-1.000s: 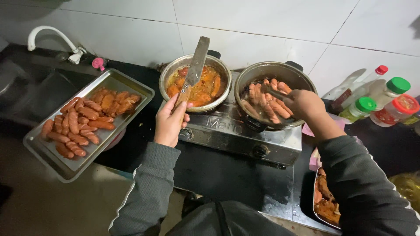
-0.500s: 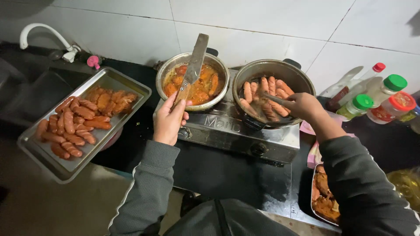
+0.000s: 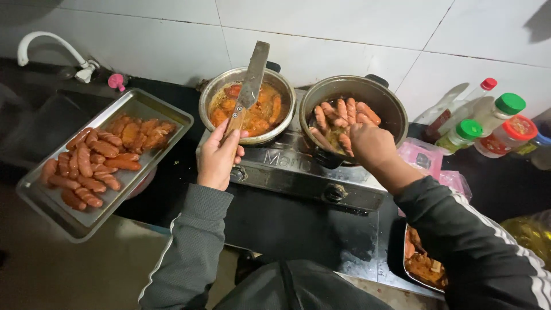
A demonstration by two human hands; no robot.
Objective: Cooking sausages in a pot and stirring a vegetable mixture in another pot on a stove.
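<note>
Left hand (image 3: 217,161) clenched on the wooden handle of a flat steel spatula (image 3: 248,92), blade angled toward 1 o'clock over the orange-sauced round steel pan (image 3: 213,95); right hand (image 3: 372,144), at its 3 o'clock, reaches into the dark round pot of sausages (image 3: 385,103), finger grip cannot be told; rectangular steel tray of sausages (image 3: 150,103) at 9 o'clock

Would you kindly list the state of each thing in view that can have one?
Left hand: closed around the knife handle.
Knife: held blade up over the left pan.
Right hand: reaching into the right pot.
Left pan: uncovered, holding orange sauce.
Right pot: uncovered, holding sausages.
Tray: partly filled with sausages.
Bottles: capped, upright.
</note>
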